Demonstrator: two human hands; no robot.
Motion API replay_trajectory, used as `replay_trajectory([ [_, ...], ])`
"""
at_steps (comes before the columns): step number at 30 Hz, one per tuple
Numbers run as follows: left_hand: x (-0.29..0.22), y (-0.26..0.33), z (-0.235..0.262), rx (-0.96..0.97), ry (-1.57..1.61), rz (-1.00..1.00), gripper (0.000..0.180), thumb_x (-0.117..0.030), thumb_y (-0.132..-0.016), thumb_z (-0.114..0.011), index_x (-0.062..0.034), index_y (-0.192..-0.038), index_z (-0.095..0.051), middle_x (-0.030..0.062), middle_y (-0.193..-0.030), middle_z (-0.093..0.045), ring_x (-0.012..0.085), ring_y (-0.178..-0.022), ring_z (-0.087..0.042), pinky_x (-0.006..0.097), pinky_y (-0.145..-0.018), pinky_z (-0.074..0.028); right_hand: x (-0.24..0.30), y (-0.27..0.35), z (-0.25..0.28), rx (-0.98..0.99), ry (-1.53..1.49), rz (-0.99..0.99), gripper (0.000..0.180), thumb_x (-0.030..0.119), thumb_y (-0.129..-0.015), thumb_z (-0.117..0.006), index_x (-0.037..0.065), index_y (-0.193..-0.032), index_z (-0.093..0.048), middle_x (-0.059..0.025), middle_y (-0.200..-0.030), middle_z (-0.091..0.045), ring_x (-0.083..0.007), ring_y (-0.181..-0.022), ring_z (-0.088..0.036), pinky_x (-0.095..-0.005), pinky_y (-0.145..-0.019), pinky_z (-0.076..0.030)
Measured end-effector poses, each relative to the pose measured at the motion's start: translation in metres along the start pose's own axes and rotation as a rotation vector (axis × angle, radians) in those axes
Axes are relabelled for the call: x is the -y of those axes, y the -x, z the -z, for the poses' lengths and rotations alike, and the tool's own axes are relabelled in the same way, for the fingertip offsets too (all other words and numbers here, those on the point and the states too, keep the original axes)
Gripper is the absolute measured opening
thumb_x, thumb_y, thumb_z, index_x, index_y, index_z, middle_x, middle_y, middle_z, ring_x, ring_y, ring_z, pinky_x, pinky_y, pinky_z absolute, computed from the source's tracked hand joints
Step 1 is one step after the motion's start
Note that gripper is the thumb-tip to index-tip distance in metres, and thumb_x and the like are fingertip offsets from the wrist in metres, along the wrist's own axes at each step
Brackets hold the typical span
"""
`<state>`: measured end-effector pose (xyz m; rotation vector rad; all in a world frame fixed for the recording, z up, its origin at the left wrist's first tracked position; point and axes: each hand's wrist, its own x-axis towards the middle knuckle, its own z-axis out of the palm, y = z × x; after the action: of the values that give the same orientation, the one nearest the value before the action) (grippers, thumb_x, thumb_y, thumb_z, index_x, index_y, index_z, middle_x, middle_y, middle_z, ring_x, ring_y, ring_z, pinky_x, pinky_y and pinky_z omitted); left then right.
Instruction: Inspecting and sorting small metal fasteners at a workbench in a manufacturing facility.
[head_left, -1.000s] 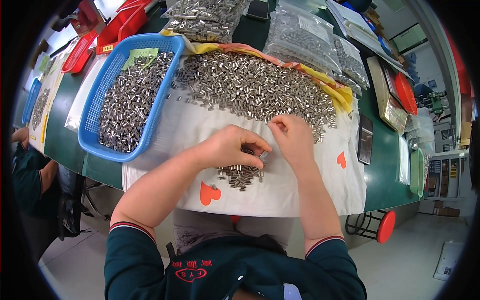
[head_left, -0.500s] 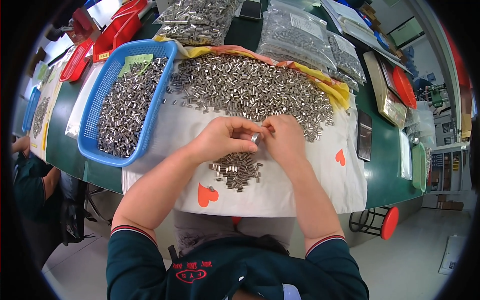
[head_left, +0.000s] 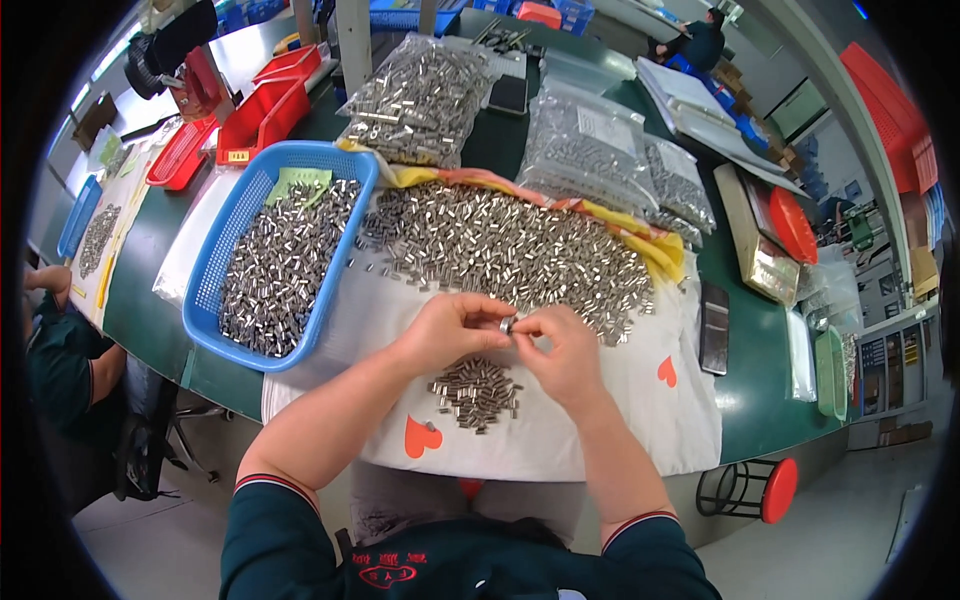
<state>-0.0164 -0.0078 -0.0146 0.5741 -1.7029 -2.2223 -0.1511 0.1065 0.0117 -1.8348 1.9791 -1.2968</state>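
Note:
My left hand (head_left: 446, 328) is closed in a pinch on a short, shiny metal ring (head_left: 507, 325). Against the ring's other side press the fingertips of my right hand (head_left: 563, 355); whether a small piece sits between them is too small to tell. Just below both hands lies a small heap of metal cylinders (head_left: 475, 393) on the white cloth (head_left: 550, 445). Beyond them spreads a much larger pile of the same small metal cylinders (head_left: 500, 240), bordered by a yellow and orange cloth edge. To the left, a blue perforated basket (head_left: 203, 300) holds many more cylinders and a green slip.
Bags of metal parts (head_left: 415, 100) and further clear bags (head_left: 585, 135) stand behind the pile. A dark phone (head_left: 714, 330) lies at right. Red bins (head_left: 262, 120) sit at far left. A red stool (head_left: 779, 490) stands below the table's right edge. Another person (head_left: 65, 350) sits at left.
The view has tilted up, so the table sits lower in the picture. My right hand's thumb and index finger now show more plainly at the ring, which has turned slightly.

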Motion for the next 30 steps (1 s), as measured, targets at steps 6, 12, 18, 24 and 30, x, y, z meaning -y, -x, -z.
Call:
replay_trajectory([
  [6, -0.007, 0.004, -0.001, -0.005, -0.038, 0.002, 0.034, -0.003, -0.074, -0.066, 0.0026, -0.106, -0.056, 0.0004, -0.08, -0.058, 0.005, -0.071, -0.053, 0.018, -0.064, -0.045, 0.01, 0.004, -0.003, -0.044, -0.044, -0.087, 0.009, 0.005, -0.066, -0.063, 0.005, -0.071, -0.057, -0.0067, -0.069, -0.056, -0.0245, -0.068, -0.054, -0.0348, -0.061, -0.043],
  [12, 0.0, -0.001, -0.001, -0.009, 0.01, -0.048, 0.033, -0.003, -0.074, -0.067, 0.0028, -0.105, -0.057, 0.0005, -0.079, -0.059, 0.0043, -0.071, -0.054, 0.018, -0.063, -0.045, 0.005, 0.002, -0.005, -0.062, -0.015, -0.035, 0.008, 0.003, -0.067, -0.062, 0.004, -0.073, -0.057, -0.0077, -0.07, -0.057, -0.0246, -0.069, -0.055, -0.034, -0.06, -0.044],
  [18, -0.006, 0.003, 0.003, -0.019, -0.051, -0.009, 0.033, -0.002, -0.074, -0.067, 0.0017, -0.106, -0.058, 0.0005, -0.079, -0.059, 0.0038, -0.069, -0.053, 0.017, -0.06, -0.045, 0.01, 0.001, -0.003, -0.026, -0.019, -0.052, 0.007, 0.003, -0.068, -0.061, 0.004, -0.074, -0.058, -0.0083, -0.07, -0.058, -0.0251, -0.069, -0.056, -0.0336, -0.061, -0.044],
  [24, -0.008, 0.002, 0.005, 0.08, 0.01, -0.003, 0.033, -0.003, -0.074, -0.068, 0.0017, -0.105, -0.058, 0.0018, -0.081, -0.061, 0.006, -0.072, -0.056, 0.019, -0.066, -0.047, 0.006, -0.005, 0.019, 0.197, -0.338, -0.397, 0.008, 0.005, -0.071, -0.065, 0.001, -0.076, -0.06, -0.0006, -0.074, -0.061, -0.0077, -0.069, -0.055, -0.0222, -0.064, -0.044],
  [30, -0.012, 0.01, -0.005, 0.194, -0.123, 0.075, 0.035, 0.003, -0.071, -0.068, 0.0019, -0.104, -0.057, 0.004, -0.09, -0.061, 0.0087, -0.081, -0.057, 0.022, -0.072, -0.048, 0.002, -0.006, 0.032, 0.352, -0.285, -0.451, 0.013, 0.007, -0.069, -0.068, 0.002, -0.077, -0.059, 0.0002, -0.071, -0.058, -0.007, -0.068, -0.053, -0.0218, -0.062, -0.043],
])
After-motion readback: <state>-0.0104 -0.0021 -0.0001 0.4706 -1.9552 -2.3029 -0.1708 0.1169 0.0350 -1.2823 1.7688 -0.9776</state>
